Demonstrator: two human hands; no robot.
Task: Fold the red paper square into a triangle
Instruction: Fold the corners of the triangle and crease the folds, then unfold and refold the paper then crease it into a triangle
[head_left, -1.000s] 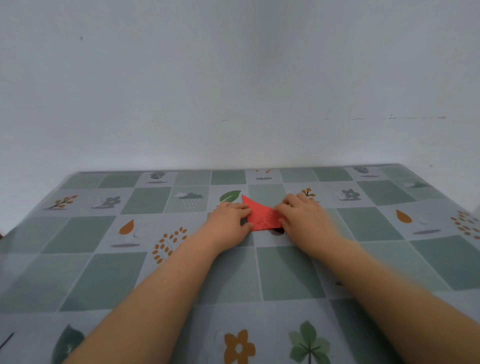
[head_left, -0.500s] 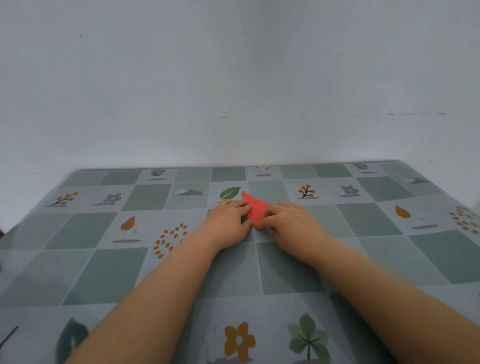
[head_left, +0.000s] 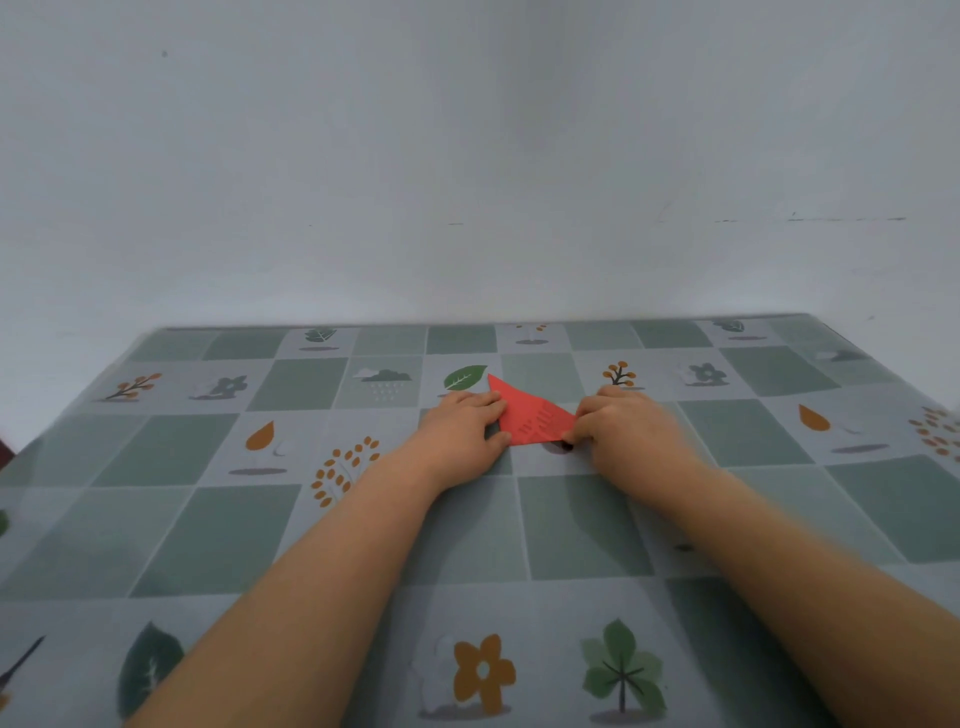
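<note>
The red paper (head_left: 530, 415) lies flat on the table (head_left: 571, 525) as a folded triangle, one point aimed away from me toward a green leaf print. My left hand (head_left: 460, 431) rests on its left edge, fingers pressing the paper down. At the triangle's right corner, my right hand (head_left: 631, 428) pinches the paper between fingertips. Part of the paper's left side is hidden under my left fingers.
The table wears a checked green and grey cloth with leaf, flower and cloud prints. A plain pale wall (head_left: 467, 156) rises right behind the far edge. The table's right corner (head_left: 810, 317) and left edge (head_left: 78, 405) are in view.
My right hand slid along the paper from its middle back out to the right corner, uncovering more of the red triangle. My left hand stayed where it was.
</note>
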